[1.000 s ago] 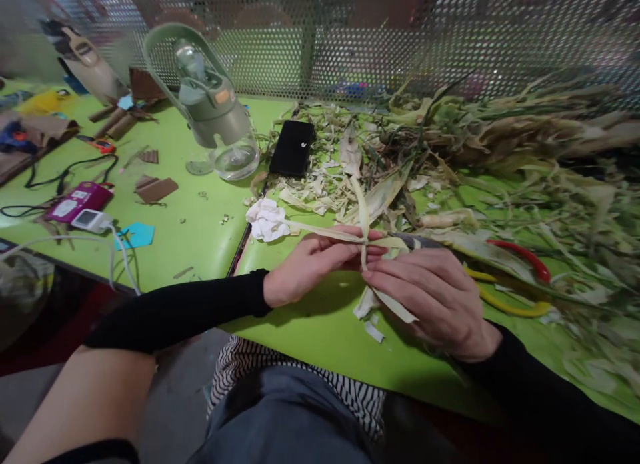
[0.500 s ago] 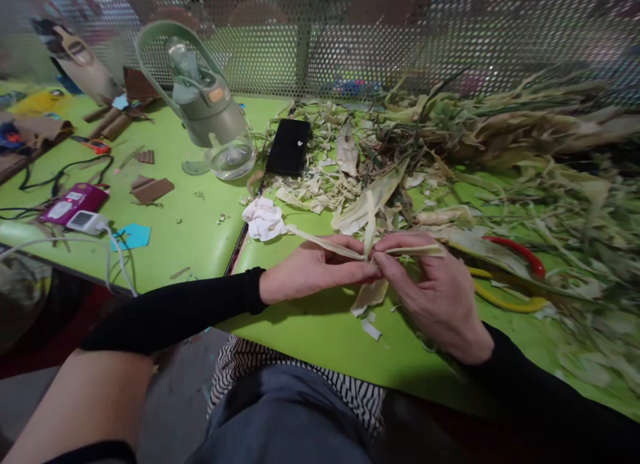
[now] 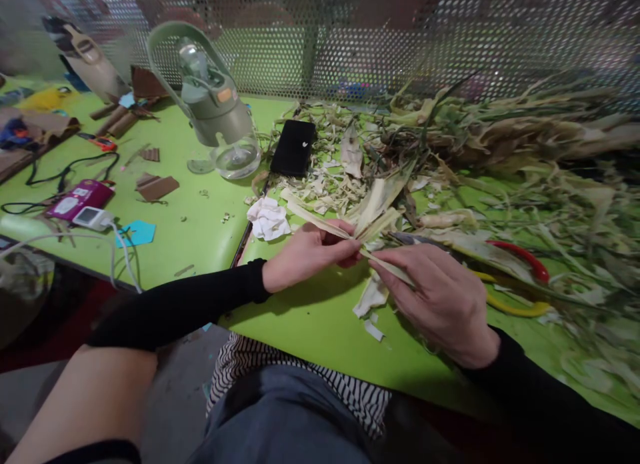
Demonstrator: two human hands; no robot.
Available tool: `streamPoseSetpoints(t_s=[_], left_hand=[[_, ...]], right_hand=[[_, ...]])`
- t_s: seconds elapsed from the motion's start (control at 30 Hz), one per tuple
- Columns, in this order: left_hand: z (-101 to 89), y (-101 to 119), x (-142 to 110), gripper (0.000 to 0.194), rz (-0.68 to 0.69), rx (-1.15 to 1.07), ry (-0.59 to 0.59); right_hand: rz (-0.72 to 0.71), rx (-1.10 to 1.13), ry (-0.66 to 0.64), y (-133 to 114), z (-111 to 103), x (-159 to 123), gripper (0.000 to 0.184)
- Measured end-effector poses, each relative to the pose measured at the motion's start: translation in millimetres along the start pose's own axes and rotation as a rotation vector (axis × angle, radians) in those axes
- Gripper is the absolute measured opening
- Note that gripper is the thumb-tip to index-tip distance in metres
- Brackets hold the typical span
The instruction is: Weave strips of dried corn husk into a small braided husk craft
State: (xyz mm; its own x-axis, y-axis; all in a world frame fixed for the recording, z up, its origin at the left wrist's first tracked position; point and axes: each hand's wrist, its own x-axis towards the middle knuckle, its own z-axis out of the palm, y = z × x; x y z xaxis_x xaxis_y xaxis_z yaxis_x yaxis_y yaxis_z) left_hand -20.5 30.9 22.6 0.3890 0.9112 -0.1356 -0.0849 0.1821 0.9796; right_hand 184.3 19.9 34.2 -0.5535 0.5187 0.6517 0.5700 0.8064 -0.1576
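Between my hands is a small bundle of pale corn husk strips [image 3: 373,207] that fan out upward and to the left. My left hand [image 3: 317,251] pinches the strips where they meet, thumb over fingers. With its thumb and forefinger, my right hand [image 3: 435,294] grips one strip end that runs from the pinch toward the lower right. Under the hands lie torn husk pieces [image 3: 373,297]. Scissors with one red handle [image 3: 525,261] and one yellow handle [image 3: 520,307] lie right of my right hand, partly covered by husks.
A crumpled white tissue [image 3: 269,219] lies beside my left hand. Behind it are a black phone [image 3: 293,148] and a green water bottle [image 3: 223,111]. Husks [image 3: 540,137] are heaped along the right. At left lie a purple power bank [image 3: 81,201] with cables and cardboard scraps [image 3: 156,186].
The strips now fan out more widely above my left hand. My right hand has drawn back to the right and down, pulling one strip end from the pinch.
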Motion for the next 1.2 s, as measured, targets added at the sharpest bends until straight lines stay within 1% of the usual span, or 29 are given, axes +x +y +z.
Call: streamPoseSetpoints(t_s=[0.07,0.13,0.2,0.3,0.37,0.47,0.53,0.6,0.7,0.73,0.77,0.83,0.87,0.93,1.03,1.1,1.2], left_hand=[[0.3,-3.3,-1.5,0.015,0.038,0.119,-0.073],[1.9,-5.8,-3.4,0.015,0.056,0.205,-0.14],[4.4,-6.5,-5.2,0.019,0.057,0.259,-0.174],[7.7,-5.2,-6.4,0.023,0.063,0.257,-0.179],[9.0,-4.2,-6.2,0.022,0.08,0.212,-0.17],[9.6,-2.6,-5.1,0.023,0.102,0.141,-0.14],[9.5,-1.2,-4.6,0.024,0.092,0.112,-0.127],[8.8,0.4,-4.2,0.022,0.044,0.081,-0.13],[6.0,1.9,-3.1,0.023,-0.067,0.02,-0.192],[4.6,1.9,-2.7,0.026,-0.092,0.006,-0.21],[3.2,1.6,-2.3,0.028,-0.101,0.003,-0.218],[0.8,0.5,-1.9,0.03,-0.076,0.034,-0.201],[0.1,-0.1,-2.0,0.028,-0.049,0.073,-0.188],[-0.2,-0.5,-3.2,0.021,0.02,0.189,-0.171],[1.2,2.8,-6.7,0.016,0.072,0.379,-0.19],[1.8,6.1,-8.7,0.022,0.058,0.438,-0.204],[1.6,8.0,-9.1,0.036,0.051,0.361,-0.216]], right_hand=[[0.048,0.067,0.002,-1.1,0.0,0.1,0.012],[0.118,0.118,-0.014,-1.7,0.9,0.4,0.011],[0.178,0.139,-0.022,-1.8,2.0,0.6,0.01],[0.258,0.2,-0.029,-1.7,3.8,0.6,0.008],[0.348,0.282,-0.032,-0.8,5.4,0.2,0.006],[0.518,0.378,-0.016,3.4,8.8,-1.1,0.021],[0.578,0.412,-0.021,7.2,10.8,-1.9,0.022],[0.551,0.413,-0.01,9.9,11.4,-2.2,0.017],[0.386,0.336,0.033,10.5,8.8,-1.5,0.003],[0.311,0.298,0.048,9.9,7.4,-1.0,0.003],[0.233,0.261,0.055,9.2,5.9,-0.5,0.008],[0.091,0.205,0.045,7.5,3.7,0.1,0.015],[0.045,0.19,0.029,6.7,3.1,0.2,0.016],[0.02,0.189,-0.021,5.5,3.1,-0.2,0.017],[0.078,0.206,-0.065,4.7,4.1,-0.8,0.016],[0.108,0.201,-0.084,4.8,4.3,-0.4,0.018],[0.113,0.204,-0.085,5.2,3.5,1.7,0.019]])
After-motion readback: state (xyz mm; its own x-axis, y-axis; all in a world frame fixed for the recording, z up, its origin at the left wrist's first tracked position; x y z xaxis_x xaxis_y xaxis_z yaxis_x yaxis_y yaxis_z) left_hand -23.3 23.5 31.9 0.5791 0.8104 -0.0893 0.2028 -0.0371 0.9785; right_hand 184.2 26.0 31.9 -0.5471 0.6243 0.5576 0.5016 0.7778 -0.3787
